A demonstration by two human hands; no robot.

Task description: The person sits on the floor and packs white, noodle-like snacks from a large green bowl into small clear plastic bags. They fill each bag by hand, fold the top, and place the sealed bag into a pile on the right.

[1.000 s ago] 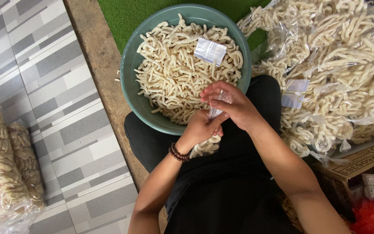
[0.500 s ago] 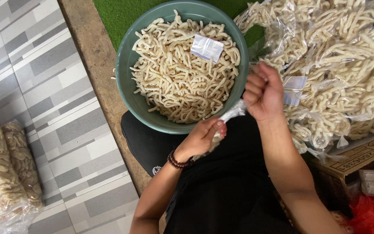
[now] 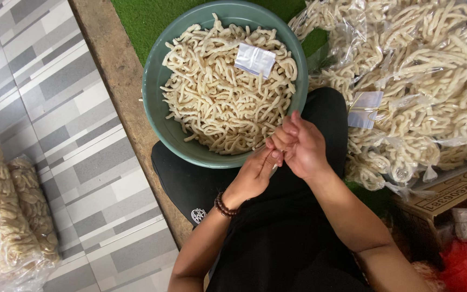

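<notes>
Teal basin (image 3: 158,108) of crackers just beyond both hands' touching fingers (image 3: 277,148).

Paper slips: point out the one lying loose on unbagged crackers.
The white slip atop the pale crackers in the teal basin. The other slip is clipped onto the bagged crackers at right.

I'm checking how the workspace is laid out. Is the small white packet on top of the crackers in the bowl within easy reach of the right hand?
Probably yes. The right hand sits just past the bowl rim, and the white packet lies uncovered on the crackers, nothing between.
</notes>
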